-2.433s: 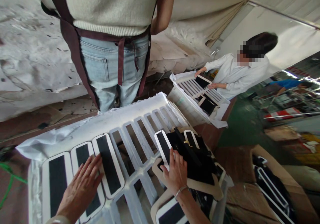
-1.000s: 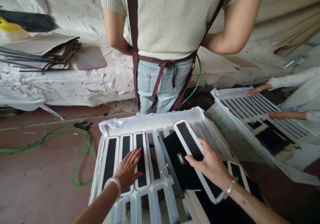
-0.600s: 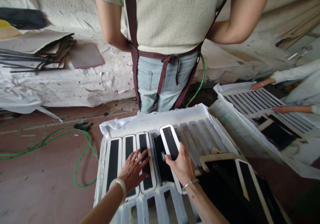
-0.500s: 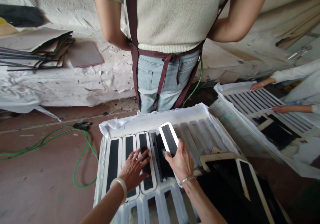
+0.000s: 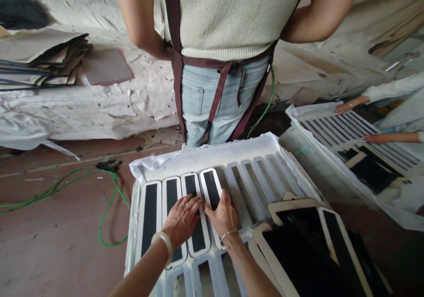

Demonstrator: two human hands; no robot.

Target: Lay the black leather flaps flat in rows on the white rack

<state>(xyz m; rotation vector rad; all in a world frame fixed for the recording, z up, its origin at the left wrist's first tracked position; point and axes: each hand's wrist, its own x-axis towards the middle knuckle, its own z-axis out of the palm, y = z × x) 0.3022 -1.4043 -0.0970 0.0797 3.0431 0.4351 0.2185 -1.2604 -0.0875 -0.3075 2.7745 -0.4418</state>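
Observation:
My right hand (image 5: 222,215) spans a long panel with rounded corners, a white rim and a black middle (image 5: 210,184), thumb at its left edge and fingers at its right. This panel lies fourth in a row on a pale slotted frame (image 5: 217,272). Over the third panel (image 5: 198,239), my left hand (image 5: 184,219) rests with fingers stretched out, their tips near that panel's right edge. Two similar panels, the second (image 5: 172,191) and the first (image 5: 149,217), lie side by side to the left. Part of the fourth panel is hidden under my right hand.
Loose black pieces with pale rims (image 5: 291,244) are piled at the frame's right. A person in an apron (image 5: 228,23) stands just beyond the frame. Another person's hands (image 5: 377,138) work at a second slotted frame (image 5: 298,111). A green hose (image 5: 99,226) lies on the floor.
My right hand has moved left and lowered the tilted panel into line beside the third one. The black gap there is now covered. My left hand's fingers have drawn closer together.

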